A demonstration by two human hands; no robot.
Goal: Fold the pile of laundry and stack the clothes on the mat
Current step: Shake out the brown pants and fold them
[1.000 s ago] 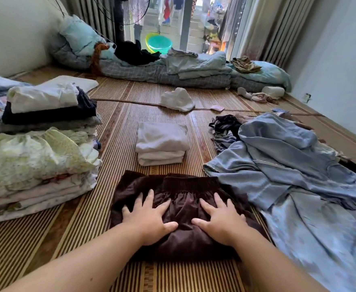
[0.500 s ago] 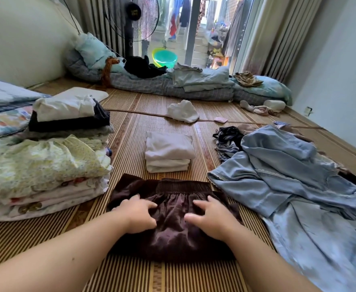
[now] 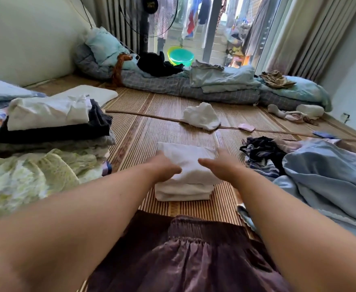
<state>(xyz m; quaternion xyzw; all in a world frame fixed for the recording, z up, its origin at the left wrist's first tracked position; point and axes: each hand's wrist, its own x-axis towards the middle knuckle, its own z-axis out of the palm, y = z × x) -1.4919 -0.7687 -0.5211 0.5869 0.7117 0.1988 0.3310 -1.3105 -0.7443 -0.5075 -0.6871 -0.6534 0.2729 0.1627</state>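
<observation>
A tall stack of folded clothes (image 3: 46, 144) is seen at the left edge of the mat (image 3: 143, 127). Toward the mat's middle, a small white folded stack (image 3: 183, 186) is flanked by both hands: the left hand (image 3: 162, 168) is laid on its left side and the right hand (image 3: 220, 165) on its right, fingers extended and loosely curved, nothing clenched. A folded brown garment (image 3: 194, 260) is spread at the near edge. Unfolded blue laundry (image 3: 324, 178) is heaped at the right edge.
</observation>
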